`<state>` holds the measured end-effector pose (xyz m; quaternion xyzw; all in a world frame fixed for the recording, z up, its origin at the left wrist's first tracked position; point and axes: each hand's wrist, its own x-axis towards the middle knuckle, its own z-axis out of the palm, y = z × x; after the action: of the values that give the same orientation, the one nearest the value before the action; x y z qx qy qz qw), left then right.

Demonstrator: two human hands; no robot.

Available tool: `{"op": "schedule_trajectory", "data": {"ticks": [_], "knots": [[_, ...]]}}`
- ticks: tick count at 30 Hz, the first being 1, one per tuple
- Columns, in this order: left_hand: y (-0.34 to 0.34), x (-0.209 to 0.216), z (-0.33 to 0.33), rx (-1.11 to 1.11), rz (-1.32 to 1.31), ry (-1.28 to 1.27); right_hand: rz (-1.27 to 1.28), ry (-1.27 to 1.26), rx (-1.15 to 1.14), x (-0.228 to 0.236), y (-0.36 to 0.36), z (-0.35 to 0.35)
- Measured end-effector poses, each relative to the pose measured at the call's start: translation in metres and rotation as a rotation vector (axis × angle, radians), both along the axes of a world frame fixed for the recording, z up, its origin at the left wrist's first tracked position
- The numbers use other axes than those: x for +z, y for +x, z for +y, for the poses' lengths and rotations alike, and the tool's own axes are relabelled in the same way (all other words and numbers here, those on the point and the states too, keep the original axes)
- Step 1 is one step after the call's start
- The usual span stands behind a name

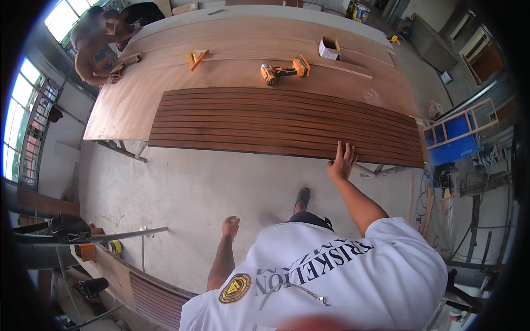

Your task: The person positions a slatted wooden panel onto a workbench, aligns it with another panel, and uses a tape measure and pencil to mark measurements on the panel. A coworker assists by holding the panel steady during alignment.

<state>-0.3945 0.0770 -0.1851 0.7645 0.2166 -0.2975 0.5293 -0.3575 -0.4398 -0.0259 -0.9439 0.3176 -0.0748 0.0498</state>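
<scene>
A long brown slatted wood panel [276,121] with dark grooves lies across the near edge of a large plywood-topped table [118,118]. At its near edge, toward the right end, my right hand [343,160] rests with fingers stretched over the slats and the thumb apart by the rim. My left hand [231,226] hangs low over the floor, away from the table. Its fingers are loosely curled, and nothing shows in them. Beyond the panel an orange and black cordless power tool [284,70] lies on its side.
On the table are an orange speed square [196,58], a small open box [329,48] and a thin wood strip [342,67]. Another person [99,49] leans at the far left corner, a yellow tool in hand. A metal bar [132,235] juts out at lower left; a blue container [454,140] stands right.
</scene>
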Motion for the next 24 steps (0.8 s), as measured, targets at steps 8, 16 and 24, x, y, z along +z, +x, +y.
{"op": "schedule_trajectory", "data": {"ticks": [8,16,24], "knots": [[-0.042,0.048,0.058,-0.594,0.188,0.361,-0.079,0.115,0.009,0.004,-0.006,-0.001],[0.010,0.048,0.048,-0.569,0.047,0.269,-0.216,0.142,0.045,0.006,-0.011,0.000],[0.053,0.040,0.017,-0.264,-0.012,0.110,-0.087,0.159,0.035,0.015,-0.010,0.000]]}}
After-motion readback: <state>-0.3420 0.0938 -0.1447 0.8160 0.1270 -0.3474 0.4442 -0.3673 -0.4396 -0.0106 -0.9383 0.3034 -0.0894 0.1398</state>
